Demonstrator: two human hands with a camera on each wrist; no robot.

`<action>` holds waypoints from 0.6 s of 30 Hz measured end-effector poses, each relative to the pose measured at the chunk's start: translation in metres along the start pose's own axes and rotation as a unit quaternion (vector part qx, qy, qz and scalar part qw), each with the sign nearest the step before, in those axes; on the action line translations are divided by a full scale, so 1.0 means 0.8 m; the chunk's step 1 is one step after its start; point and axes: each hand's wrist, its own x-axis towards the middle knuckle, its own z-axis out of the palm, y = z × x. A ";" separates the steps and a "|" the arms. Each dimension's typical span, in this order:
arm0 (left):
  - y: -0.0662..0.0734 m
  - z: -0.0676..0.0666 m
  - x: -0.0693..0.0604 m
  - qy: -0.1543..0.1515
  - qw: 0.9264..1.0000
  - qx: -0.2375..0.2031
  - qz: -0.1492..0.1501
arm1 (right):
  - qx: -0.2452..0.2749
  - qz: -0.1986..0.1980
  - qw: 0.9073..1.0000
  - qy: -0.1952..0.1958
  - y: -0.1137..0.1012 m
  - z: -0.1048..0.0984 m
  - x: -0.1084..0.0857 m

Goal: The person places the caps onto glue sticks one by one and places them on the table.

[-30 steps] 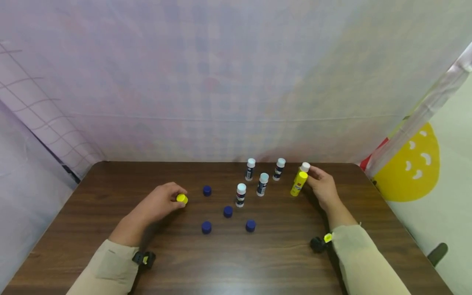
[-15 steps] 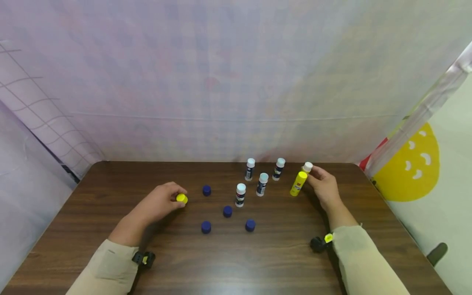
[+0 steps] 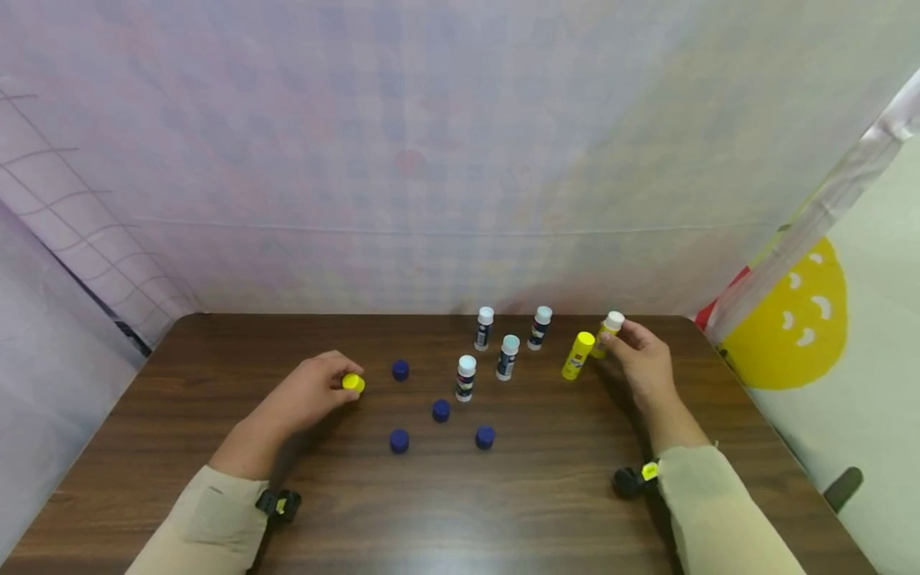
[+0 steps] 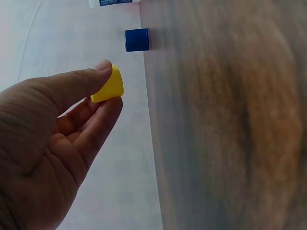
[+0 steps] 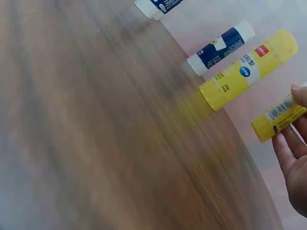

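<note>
Between thumb and fingers, my left hand [image 3: 309, 391] pinches a yellow cap [image 4: 110, 88] at the left of the table. My right hand [image 3: 645, 367] grips an uncapped yellow glue stick [image 3: 609, 335] with a white top, at the far right. Just left of it stands a capped yellow glue stick [image 3: 578, 356], upright and apart from the hand. In the right wrist view the held glue stick [image 5: 280, 117] shows a barcode label, and its top is cut off by the frame edge.
Several blue-labelled glue sticks with white tops, one nearest the front [image 3: 465, 378], stand mid-table. Several blue caps, among them one near the left hand [image 3: 400, 370], lie in front and to the left. A cloth backdrop [image 3: 417, 271] hangs behind the table.
The right hand has moved right with the uncapped yellow glue stick, from behind the capped one to beside it, opening a gap. The left hand keeps its hold on the cap.
</note>
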 end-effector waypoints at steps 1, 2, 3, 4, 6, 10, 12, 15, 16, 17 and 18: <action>0.001 0.000 0.000 0.001 1.000 0.002 -0.001 | 0.006 -0.001 1.000 0.003 -0.001 -0.002 -0.002; 0.001 0.000 0.000 0.001 1.000 0.003 -0.003 | 0.010 0.001 1.000 0.005 -0.003 -0.005 -0.003; 0.001 0.000 0.000 0.002 1.000 0.003 -0.005 | 0.003 -0.004 1.000 0.010 -0.004 -0.007 -0.005; 0.002 0.000 -0.001 0.003 1.000 0.003 -0.004 | -0.005 -0.007 1.000 0.015 -0.006 -0.009 -0.007; 0.002 0.000 -0.001 0.002 1.000 0.003 -0.002 | -0.009 -0.007 1.000 0.018 -0.011 -0.013 -0.012; 0.003 0.000 -0.002 0.006 1.000 -0.001 0.005 | -0.016 -0.015 1.000 0.015 -0.020 -0.020 -0.021; 0.003 0.000 -0.002 0.010 1.000 -0.002 0.011 | -0.011 -0.023 1.000 0.012 -0.024 -0.021 -0.025; 0.005 -0.001 -0.002 0.019 1.000 -0.003 0.018 | 0.008 -0.034 0.999 0.004 -0.033 -0.021 -0.032; 0.006 -0.001 -0.002 0.023 0.999 -0.003 0.023 | 0.012 -0.039 0.999 0.002 -0.036 -0.021 -0.035; 0.007 -0.001 -0.002 0.027 0.999 -0.003 0.027 | 0.016 -0.044 0.999 -0.001 -0.040 -0.020 -0.038; 0.009 -0.002 -0.002 0.032 0.999 -0.003 0.031 | 0.016 -0.048 0.999 -0.004 -0.043 -0.019 -0.041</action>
